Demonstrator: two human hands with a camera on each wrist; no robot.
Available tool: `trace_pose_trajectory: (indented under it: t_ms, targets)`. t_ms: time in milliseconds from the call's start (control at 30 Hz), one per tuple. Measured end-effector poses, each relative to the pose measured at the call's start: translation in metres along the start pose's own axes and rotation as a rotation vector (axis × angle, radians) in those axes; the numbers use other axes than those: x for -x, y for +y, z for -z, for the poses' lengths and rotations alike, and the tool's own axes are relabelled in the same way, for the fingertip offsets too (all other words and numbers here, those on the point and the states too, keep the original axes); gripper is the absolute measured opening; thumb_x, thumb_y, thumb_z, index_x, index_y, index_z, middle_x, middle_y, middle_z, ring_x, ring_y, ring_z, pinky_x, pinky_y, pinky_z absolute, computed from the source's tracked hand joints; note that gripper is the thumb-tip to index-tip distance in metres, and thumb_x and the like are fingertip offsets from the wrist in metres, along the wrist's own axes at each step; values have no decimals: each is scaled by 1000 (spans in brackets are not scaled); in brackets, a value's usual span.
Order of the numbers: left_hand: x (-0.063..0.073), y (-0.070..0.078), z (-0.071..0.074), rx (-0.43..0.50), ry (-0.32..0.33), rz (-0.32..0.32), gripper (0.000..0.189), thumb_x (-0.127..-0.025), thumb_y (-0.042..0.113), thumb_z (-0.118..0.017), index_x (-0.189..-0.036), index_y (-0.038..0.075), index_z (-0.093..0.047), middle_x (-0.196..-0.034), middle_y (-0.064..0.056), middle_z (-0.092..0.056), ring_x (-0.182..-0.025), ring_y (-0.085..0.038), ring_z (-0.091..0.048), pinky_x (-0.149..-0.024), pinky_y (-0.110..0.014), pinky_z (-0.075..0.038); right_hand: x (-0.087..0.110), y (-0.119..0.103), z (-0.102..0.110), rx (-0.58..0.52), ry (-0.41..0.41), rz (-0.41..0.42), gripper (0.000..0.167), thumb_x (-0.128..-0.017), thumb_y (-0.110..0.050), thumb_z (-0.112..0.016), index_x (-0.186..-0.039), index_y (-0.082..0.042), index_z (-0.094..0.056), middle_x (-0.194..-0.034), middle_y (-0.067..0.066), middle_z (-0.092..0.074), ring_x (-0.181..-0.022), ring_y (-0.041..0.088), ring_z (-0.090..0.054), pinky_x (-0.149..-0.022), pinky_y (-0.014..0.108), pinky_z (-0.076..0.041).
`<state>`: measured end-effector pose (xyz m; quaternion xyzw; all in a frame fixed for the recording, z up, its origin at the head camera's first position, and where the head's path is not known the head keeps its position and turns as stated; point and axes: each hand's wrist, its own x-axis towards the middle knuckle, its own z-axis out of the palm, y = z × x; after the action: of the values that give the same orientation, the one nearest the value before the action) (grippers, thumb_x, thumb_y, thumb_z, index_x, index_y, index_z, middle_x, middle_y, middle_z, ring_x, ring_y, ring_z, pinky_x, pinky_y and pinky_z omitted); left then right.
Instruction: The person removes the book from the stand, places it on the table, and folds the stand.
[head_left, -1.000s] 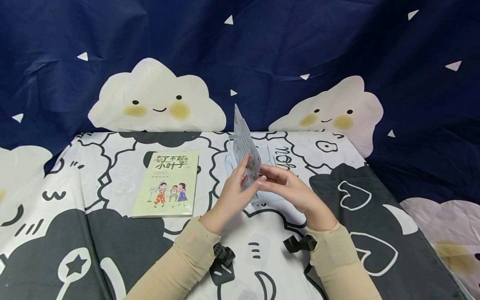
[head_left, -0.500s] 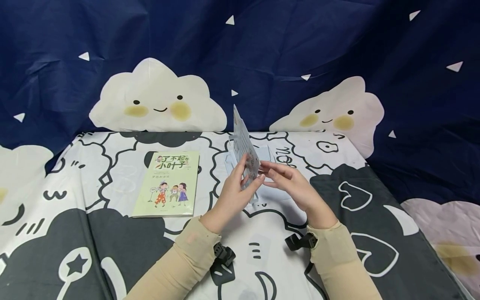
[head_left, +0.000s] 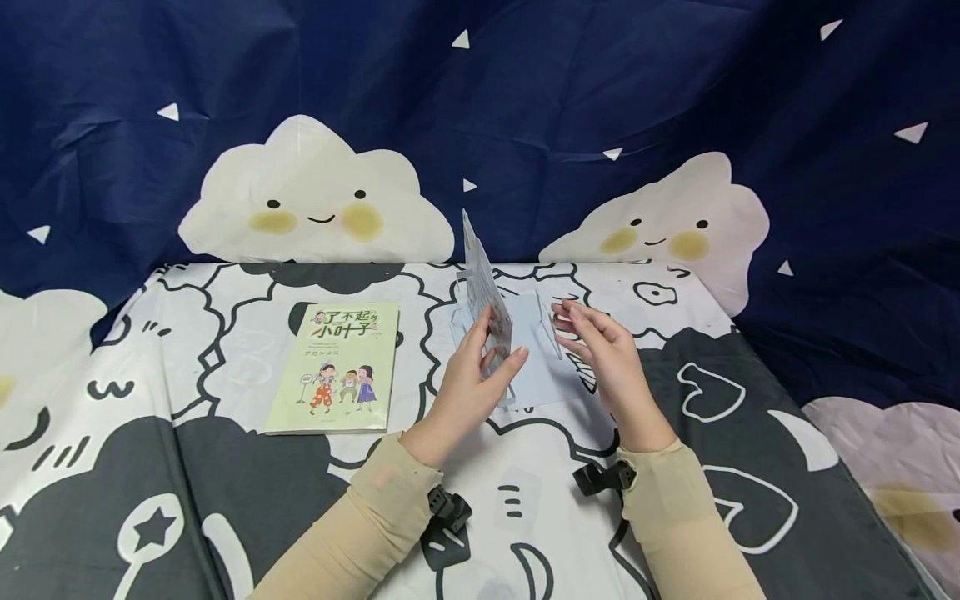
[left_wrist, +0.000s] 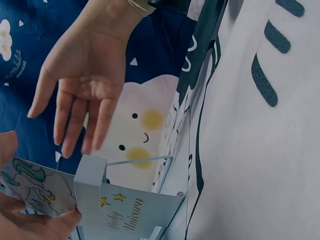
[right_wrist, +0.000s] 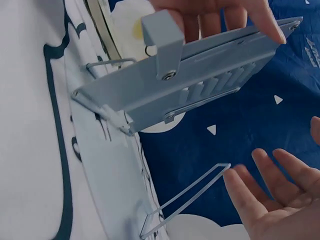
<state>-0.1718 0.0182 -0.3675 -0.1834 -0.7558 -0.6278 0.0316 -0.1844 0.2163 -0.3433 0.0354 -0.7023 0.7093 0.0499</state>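
Note:
A light-blue metal book stand [head_left: 489, 292] has its back panel tilted up from the flat base plate [head_left: 538, 379]. My left hand [head_left: 467, 392] grips this panel by its edge, thumb on one side and fingers on the other. A unicorn print and gold lettering show on the panel's face in the left wrist view, beside a bent metal clip [left_wrist: 89, 185]. Slots and a hinged wire appear on its back in the right wrist view. My right hand [head_left: 613, 362], fingers loosely bent, is by the tip of a raised wire support [right_wrist: 186, 202]; whether it touches cannot be told.
A green paperback book [head_left: 341, 371] with cartoon children lies flat left of the stand. The table wears a black-and-white patterned cloth [head_left: 480, 517]. Behind it hangs a navy curtain [head_left: 510, 100] with smiling clouds.
My right hand has moved right, away from the panel, and a wire support now stands raised from the base beside it. The panel has tipped slightly left in my left hand.

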Motion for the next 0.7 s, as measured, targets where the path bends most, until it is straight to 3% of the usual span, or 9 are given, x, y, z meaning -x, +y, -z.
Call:
trace_pose_trajectory:
  t_ms: [233, 533, 700]
  targets:
    - [1, 2, 0, 10, 9, 14, 79, -98, 31, -61, -159, 10, -15, -163, -16, -22, -150, -27, -26, -114, -34, -39, -5, 8, 3, 12, 6, -32, 55, -104, -31, -50, -146, 5, -43, -152, 20, -44, -140, 24, -44, -117, 39, -36]
    - [1, 2, 0, 19, 37, -2, 79, -99, 29, -60, -159, 6, -14, -163, -18, -21, -149, -30, -27, -114, -35, -38, -9, 23, 8, 150, -193, -94, 61, -109, -37, -32, -156, 0, -25, -165, 13, -20, -154, 25, -15, -126, 43, -15]
    - [0, 2, 0, 15, 59, -14, 78, -99, 27, -60, -158, 2, -14, -161, -21, -22, -148, -33, -30, -112, -35, -39, -10, 28, 7, 258, -226, -135, 62, -108, -41, -33, -156, -2, -25, -165, 12, -19, -155, 28, -11, -126, 46, -9]
